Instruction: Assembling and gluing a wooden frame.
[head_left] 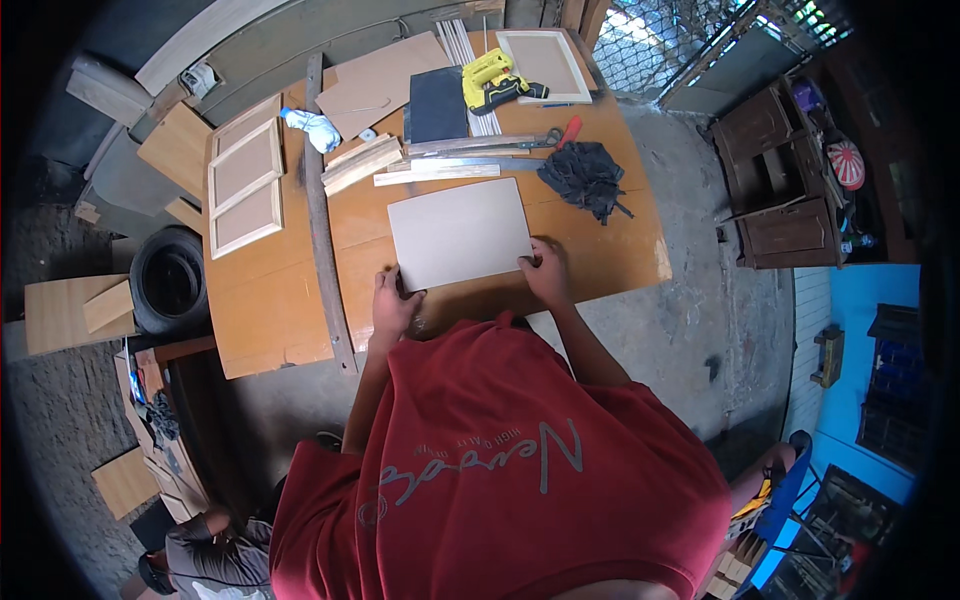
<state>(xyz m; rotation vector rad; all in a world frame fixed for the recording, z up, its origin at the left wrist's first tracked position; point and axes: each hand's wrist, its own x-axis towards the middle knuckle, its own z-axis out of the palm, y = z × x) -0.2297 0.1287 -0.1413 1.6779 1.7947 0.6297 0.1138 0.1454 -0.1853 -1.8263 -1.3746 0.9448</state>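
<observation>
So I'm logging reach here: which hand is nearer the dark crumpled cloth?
Right. The right hand rests on the pale board's near right corner, just below the cloth; the left hand holds the opposite corner.

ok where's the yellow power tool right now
In the head view, the yellow power tool lies at the table's far edge, between the dark sheet and a framed panel.

Board (460, 232) was plain pale beige. Bench (270, 290) was orange-brown. Shirt (500, 450) was red with grey lettering. Jigsaw (495, 80) was yellow and black, rag (585, 178) dark grey, sheet (437, 104) dark blue-grey.
</observation>
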